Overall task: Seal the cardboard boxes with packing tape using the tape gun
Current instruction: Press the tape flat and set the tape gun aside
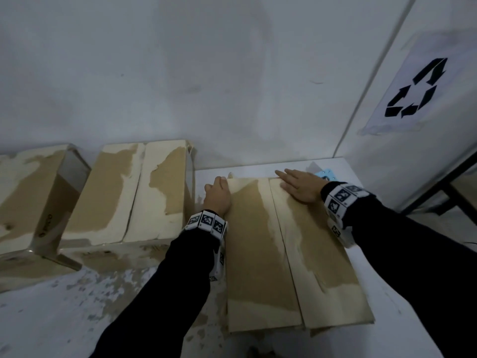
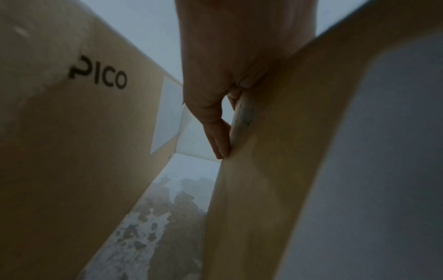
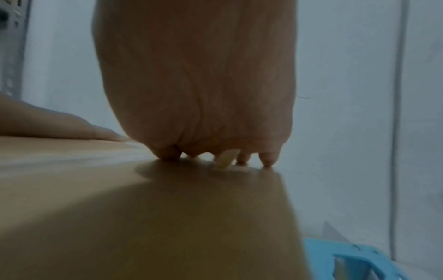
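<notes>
Right, head view: nearest cardboard box (image 1: 291, 254) sits on the white table (image 1: 51, 319), both top flaps down and meeting at a centre seam. Left hand (image 1: 216, 197) is at the box's far left edge, fingers curled over that edge. Right hand (image 1: 299, 186) lies flat on the right flap near the far end, fingers straight and spread. Blue tape gun (image 1: 324, 174) is on the table just beyond the right hand, mostly hidden. Second box (image 1: 134, 192) stands to the left, flaps closed; third box (image 1: 33, 192) further left, one flap up. Recycling sign (image 1: 413, 86) on the wall at right. Left wrist view: fingers (image 2: 219, 140) bent against the box side (image 2: 263, 189), thumb out of sight; neighbouring box (image 2: 72, 151) printed "PICO" just beside. Right wrist view: fingertips (image 3: 267, 161) pressing on the box top (image 3: 167, 217), blue tape gun (image 3: 354, 263) at lower right.
</notes>
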